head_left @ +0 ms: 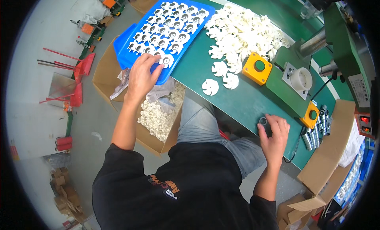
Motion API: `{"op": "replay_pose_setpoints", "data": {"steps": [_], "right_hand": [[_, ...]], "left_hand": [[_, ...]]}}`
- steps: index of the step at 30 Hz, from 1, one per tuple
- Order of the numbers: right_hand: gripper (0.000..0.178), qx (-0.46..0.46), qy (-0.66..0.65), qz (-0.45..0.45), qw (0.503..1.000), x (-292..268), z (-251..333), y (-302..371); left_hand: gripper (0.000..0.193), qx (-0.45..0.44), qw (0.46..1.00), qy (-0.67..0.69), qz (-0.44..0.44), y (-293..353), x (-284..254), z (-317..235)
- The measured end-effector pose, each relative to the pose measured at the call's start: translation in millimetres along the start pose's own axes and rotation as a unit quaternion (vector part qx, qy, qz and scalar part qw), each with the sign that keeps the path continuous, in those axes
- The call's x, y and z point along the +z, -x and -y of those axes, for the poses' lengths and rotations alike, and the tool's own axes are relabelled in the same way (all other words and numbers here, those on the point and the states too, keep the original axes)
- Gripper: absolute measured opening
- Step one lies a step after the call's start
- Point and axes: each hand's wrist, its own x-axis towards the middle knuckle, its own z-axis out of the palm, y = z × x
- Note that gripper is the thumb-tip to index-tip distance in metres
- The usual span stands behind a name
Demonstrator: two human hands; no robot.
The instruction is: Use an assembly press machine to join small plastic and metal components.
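My left hand (143, 75) is at the near corner of a blue tray (130, 60). Its thumb and fingertips close on the edge of a white bladed impeller (167, 61) with a dark metal ring in its centre. Rows of similar impellers fill the tray. Over the front edge of the green table, my right hand (276, 135) pinches a short grey metal sleeve (263, 121) between thumb and forefinger. Several loose white impellers (210, 87) lie on the table between my hands, near a large heap of them (245, 32).
A green press (287, 79) stands to the right, with a white round holder (301, 79) and two yellow button boxes (257, 68) (310, 115). Metal sleeves (312, 137) are piled beside it. Cardboard boxes stand at the right and below the tray; the latter holds small white pieces (156, 121).
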Motion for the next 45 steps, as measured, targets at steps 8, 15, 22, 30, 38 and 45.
{"op": "replay_pose_setpoints", "data": {"steps": [8,15,22,30,38,45], "right_hand": [[0.045,0.024,0.015,0.005,1.0,-0.4,-0.3,4.6],[0.052,0.037,0.005,0.01,0.999,-3.0,-2.4,8.3],[0.049,0.041,-0.011,-0.013,0.999,-16.2,-5.8,12.1],[0.043,0.073,-0.028,-0.068,0.995,-24.0,-20.6,27.3],[0.042,0.096,-0.029,-0.102,0.99,-36.4,-18.8,43.5],[0.042,0.127,-0.043,-0.099,0.986,-37.1,-29.2,58.1]], "left_hand": [[0.028,0.009,0.998,-0.056,-0.012,-2.4,-0.6,-7.7],[0.033,0.118,0.982,0.138,0.051,-9.9,-3.7,-73.7],[0.024,0.12,0.962,0.172,0.173,-5.5,15.7,-103.7],[0.014,0.266,0.921,0.285,0.014,-59.8,17.9,-203.5],[0.013,0.407,0.861,0.293,-0.082,-108.8,98.7,-288.8],[0.014,0.417,0.872,0.249,-0.057,-106.4,95.4,-291.7]]}}
